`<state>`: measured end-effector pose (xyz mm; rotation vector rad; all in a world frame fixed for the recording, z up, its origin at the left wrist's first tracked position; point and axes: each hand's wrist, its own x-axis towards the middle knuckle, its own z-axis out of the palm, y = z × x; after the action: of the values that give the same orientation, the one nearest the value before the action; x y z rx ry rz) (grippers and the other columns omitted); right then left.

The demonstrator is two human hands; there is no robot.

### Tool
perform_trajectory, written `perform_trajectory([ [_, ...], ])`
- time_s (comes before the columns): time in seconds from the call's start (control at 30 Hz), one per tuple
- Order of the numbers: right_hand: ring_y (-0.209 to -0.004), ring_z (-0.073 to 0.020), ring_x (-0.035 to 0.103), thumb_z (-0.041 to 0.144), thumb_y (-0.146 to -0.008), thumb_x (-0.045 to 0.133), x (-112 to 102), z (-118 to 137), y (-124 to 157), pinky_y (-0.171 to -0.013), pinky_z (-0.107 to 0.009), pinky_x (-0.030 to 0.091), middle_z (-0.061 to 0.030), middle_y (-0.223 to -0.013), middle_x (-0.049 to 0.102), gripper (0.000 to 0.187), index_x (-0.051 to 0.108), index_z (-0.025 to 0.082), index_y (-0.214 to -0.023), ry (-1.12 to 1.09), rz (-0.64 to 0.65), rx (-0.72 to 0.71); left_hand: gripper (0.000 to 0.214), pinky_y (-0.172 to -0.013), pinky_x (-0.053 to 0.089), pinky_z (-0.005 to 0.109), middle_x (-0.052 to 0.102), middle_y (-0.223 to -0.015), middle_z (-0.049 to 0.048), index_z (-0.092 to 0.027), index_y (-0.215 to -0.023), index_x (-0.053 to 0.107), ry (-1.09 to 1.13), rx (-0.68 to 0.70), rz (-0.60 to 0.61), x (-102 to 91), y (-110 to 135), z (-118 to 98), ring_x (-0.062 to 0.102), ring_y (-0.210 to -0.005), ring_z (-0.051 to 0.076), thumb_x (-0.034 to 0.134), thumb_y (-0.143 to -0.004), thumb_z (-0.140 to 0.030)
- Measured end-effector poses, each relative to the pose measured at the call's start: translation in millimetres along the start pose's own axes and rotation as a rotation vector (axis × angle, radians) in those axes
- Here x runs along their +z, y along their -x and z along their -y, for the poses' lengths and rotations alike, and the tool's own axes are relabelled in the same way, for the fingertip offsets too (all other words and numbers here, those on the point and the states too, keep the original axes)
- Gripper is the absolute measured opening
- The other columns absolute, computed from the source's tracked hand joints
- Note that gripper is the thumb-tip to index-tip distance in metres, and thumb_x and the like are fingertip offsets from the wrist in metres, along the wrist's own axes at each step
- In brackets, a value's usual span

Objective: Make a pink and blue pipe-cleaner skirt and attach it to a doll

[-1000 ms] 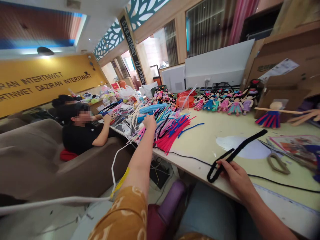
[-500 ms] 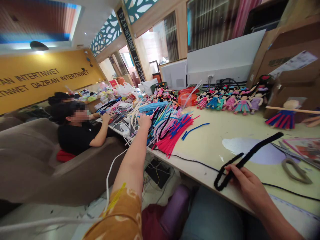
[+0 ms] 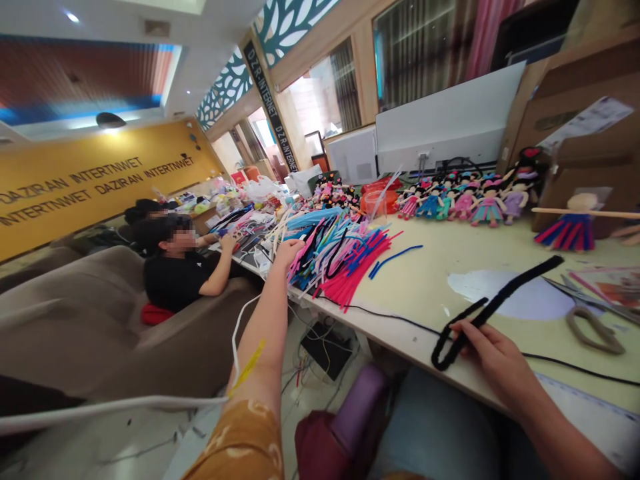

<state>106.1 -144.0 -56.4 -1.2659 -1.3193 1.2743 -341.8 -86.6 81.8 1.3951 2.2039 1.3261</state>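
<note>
My right hand [image 3: 487, 343] pinches a bent black pipe cleaner [image 3: 523, 283] above the front edge of the table. The pipe cleaner makes a narrow loop at its left end, and its long arm points up to the right. My left hand [image 3: 289, 253] reaches out to the left end of a big pile of pipe cleaners [image 3: 333, 243] in blue, white, black and pink. Its fingers are drawn together against pink stems; what they grip is hidden. Red-pink pipe cleaners [image 3: 343, 287] fan out at the pile's near side. Short blue pieces [image 3: 395, 260] lie to its right.
Scissors [image 3: 595, 330] lie at right by a pale lilac sheet [image 3: 505, 293]. Small dolls [image 3: 465, 200] line the back, near a cardboard box [image 3: 575, 153]. A black cable [image 3: 390, 317] runs along the front edge. Another person [image 3: 175, 273] sits at left.
My left hand has drawn back slightly towards me along the pile's left end. My right hand keeps holding the black pipe cleaner almost in place. The view has shifted a little.
</note>
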Motion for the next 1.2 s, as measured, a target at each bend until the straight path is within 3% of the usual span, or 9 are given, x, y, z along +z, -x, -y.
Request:
perform_trajectory([
  [0.17,-0.06,-0.0143,0.055,0.058,-0.075,0.06,1.8,1.5,0.2,-0.061,-0.028,0.047,-0.0039,-0.078,0.065,0.043,0.069,0.017,-0.085,-0.041,0.009,0.005,0.035,-0.067,0.044,0.028,0.069,-0.075,0.0051,-0.015,-0.08,0.072,0.095,0.052,0.104,22.2,15.0,-12.2,0.058,-0.068,0.016,0.06,-0.064,-0.043],
  [0.37,-0.059,-0.0146,0.055,0.057,-0.074,0.062,3.4,6.7,2.6,-0.058,-0.028,0.047,-0.0045,-0.075,0.065,0.042,0.068,0.017,-0.083,-0.081,0.018,-0.017,0.026,-0.066,0.043,0.027,0.067,-0.069,0.0017,-0.016,-0.075,0.07,0.027,0.1,0.145,47.9,32.7,-22.9,0.057,-0.068,0.015,0.061,-0.067,-0.039],
  [0.63,-0.057,-0.0135,0.055,0.059,-0.074,0.061,4.0,8.2,3.1,-0.057,-0.027,0.046,-0.0045,-0.073,0.064,0.045,0.068,0.015,-0.082,-0.087,0.014,-0.019,0.01,-0.077,0.042,0.031,0.068,-0.076,0.0031,-0.02,-0.068,0.07,-0.22,0.216,0.212,108.4,78.5,-34.0,0.059,-0.079,0.019,0.062,-0.071,-0.026],
  [0.83,-0.054,-0.0129,0.053,0.058,-0.073,0.061,4.5,11.7,4.8,-0.055,-0.027,0.045,-0.003,-0.069,0.063,0.044,0.067,0.016,-0.08,-0.095,0.01,-0.015,0.016,-0.082,0.038,0.036,0.066,-0.094,0.0066,-0.022,-0.082,0.071,-0.542,0.385,0.158,153.2,110.0,-34.1,0.054,-0.094,0.023,0.057,-0.082,-0.03],
  [0.93,-0.053,-0.0127,0.053,0.058,-0.073,0.061,4.8,13.3,5.0,-0.055,-0.027,0.044,-0.0026,-0.067,0.062,0.044,0.067,0.015,-0.08,-0.091,0.013,-0.017,0.024,-0.08,0.036,0.039,0.065,-0.097,0.0085,-0.022,-0.086,0.071,-0.715,0.447,0.188,158.4,115.6,-34.7,0.051,-0.097,0.026,0.051,-0.087,-0.036],
  [1.07,-0.052,-0.0124,0.052,0.06,-0.072,0.061,5.1,14.2,3.7,-0.054,-0.027,0.045,-0.002,-0.064,0.062,0.045,0.066,0.015,-0.077,-0.108,0.027,-0.021,0.031,-0.079,0.035,0.038,0.064,-0.101,0.008,-0.023,-0.092,0.07,-0.743,0.41,0.188,156.3,107.2,-43.2,0.05,-0.097,0.025,0.042,-0.092,-0.036],
  [1.2,-0.053,-0.0122,0.052,0.059,-0.073,0.061,4.5,14.4,3.2,-0.053,-0.026,0.045,-0.0018,-0.064,0.061,0.044,0.066,0.016,-0.078,-0.106,0.032,-0.02,0.027,-0.081,0.033,0.039,0.062,-0.107,0.0063,-0.028,-0.102,0.068,-0.754,0.552,0.268,170.3,95.6,-56.4,0.047,-0.101,0.025,0.043,-0.091,-0.031],
])
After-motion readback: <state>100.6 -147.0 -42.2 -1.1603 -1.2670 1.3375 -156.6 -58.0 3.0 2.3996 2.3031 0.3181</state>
